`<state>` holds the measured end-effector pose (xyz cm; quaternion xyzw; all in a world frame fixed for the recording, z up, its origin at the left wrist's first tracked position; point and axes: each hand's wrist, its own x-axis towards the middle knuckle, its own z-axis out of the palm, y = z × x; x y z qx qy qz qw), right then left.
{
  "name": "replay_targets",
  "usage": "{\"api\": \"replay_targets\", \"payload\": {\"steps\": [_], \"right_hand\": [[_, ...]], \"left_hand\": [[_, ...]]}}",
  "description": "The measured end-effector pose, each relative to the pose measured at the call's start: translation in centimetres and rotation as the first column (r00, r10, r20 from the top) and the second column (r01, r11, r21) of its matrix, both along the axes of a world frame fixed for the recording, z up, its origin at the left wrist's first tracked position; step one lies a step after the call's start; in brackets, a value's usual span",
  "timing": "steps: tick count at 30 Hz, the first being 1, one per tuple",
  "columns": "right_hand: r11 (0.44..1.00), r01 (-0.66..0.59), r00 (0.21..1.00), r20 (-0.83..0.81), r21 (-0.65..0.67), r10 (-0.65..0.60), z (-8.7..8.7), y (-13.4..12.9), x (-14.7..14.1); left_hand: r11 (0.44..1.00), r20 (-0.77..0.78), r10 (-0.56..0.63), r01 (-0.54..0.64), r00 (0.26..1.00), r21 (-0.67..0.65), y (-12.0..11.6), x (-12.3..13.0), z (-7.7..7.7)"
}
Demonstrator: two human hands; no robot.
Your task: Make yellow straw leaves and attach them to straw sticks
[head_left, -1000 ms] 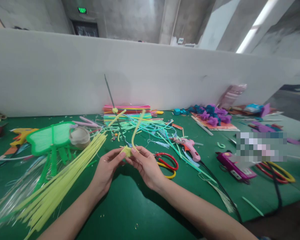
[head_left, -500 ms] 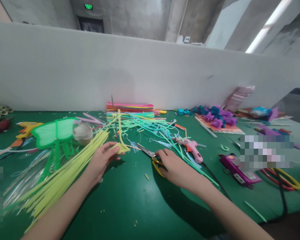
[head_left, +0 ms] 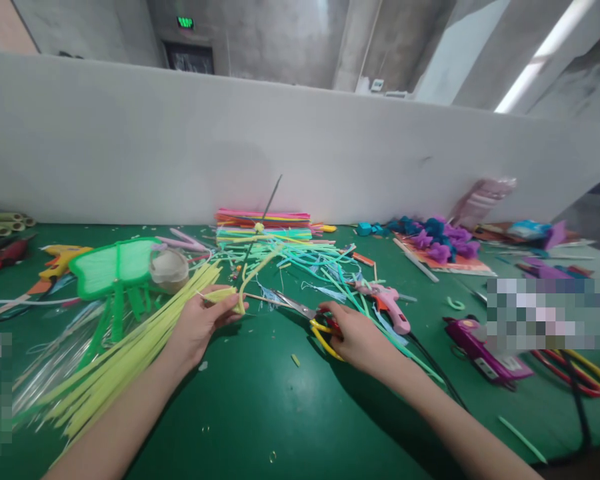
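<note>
In my left hand (head_left: pixel 205 320), thumb and fingers pinch a folded yellow pipe cleaner piece (head_left: pixel 223 295). One yellow strand (head_left: pixel 260 267) bends up from it and leans right. A thin dark rod (head_left: pixel 271 200) slants up just beyond; whether it joins the held piece I cannot tell. My right hand (head_left: pixel 353 333) is closed around the yellow and red handles of a pair of scissors (head_left: pixel 305 311) whose blades point left, toward the pinched piece. Beside my left forearm lies a bundle of yellow-green pipe cleaners (head_left: pixel 145 360). A thin wooden stick (head_left: pixel 263 299) lies between the hands.
Coloured pipe cleaners (head_left: pixel 263 217) are piled at the wall. A pink glue gun (head_left: pixel 393 310) lies beyond my right hand, a yellow one (head_left: pixel 60 259) at far left near a green mesh shape (head_left: pixel 113 267). Purple and blue fuzzy pieces (head_left: pixel 440 243) sit right, behind a purple device (head_left: pixel 485 353).
The yellow strand and the dark rod have tipped from upright to leaning right as my left hand turned the piece. My right hand stays on the scissors, with more of the handles showing.
</note>
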<state>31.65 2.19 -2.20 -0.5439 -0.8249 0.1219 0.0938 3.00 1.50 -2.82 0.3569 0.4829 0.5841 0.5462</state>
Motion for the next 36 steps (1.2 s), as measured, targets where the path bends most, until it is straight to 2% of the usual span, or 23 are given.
{"api": "replay_targets", "payload": {"steps": [4, 7, 9, 12, 15, 20, 23, 29, 36], "right_hand": [[0.999, 0.052, 0.996, -0.070, 0.000, -0.052, 0.8, -0.6, 1.3], [1.000, 0.011, 0.996, -0.085, -0.023, -0.013, 1.7, -1.2, 2.1], [0.999, -0.025, 0.993, -0.115, 0.042, 0.029, 2.1, -1.8, 2.2], [0.982, -0.082, 0.986, -0.131, 0.169, 0.104, 2.7, -2.7, 1.5], [0.961, -0.129, 0.985, -0.077, 0.243, 0.152, 3.3, -3.4, 0.1], [0.942, -0.093, 0.996, 0.046, 0.323, 0.082, 4.0, -3.1, -1.7], [0.946, -0.068, 0.996, 0.080, 0.316, 0.045, 4.0, -2.7, -2.1], [0.935, -0.131, 0.991, 0.082, 0.328, 0.110, 3.4, -2.3, -2.8], [0.928, -0.166, 0.982, 0.144, 0.333, 0.124, 3.1, -2.8, -4.6]], "left_hand": [[1.000, 0.001, 0.028, -0.028, 1.000, -0.014, 0.0, -0.2, 0.3], [0.998, 0.022, 0.052, -0.052, 0.998, -0.023, 0.0, -0.3, 0.6], [0.998, 0.028, 0.053, -0.053, 0.998, -0.017, 0.0, -0.3, 0.8], [1.000, 0.026, 0.017, -0.017, 1.000, -0.019, -0.2, -0.2, 1.0], [0.998, 0.009, -0.045, 0.045, 0.999, -0.042, -0.4, -0.1, 1.1], [0.989, 0.000, -0.132, 0.131, 0.991, -0.063, -0.7, 0.1, 1.4], [0.986, 0.031, -0.155, 0.156, 0.987, -0.051, -0.7, 0.0, 1.3], [0.971, 0.122, -0.223, 0.232, 0.967, -0.063, -0.9, 0.3, 1.5], [0.963, 0.193, -0.254, 0.266, 0.948, -0.042, -0.6, 0.2, 1.1]]}}
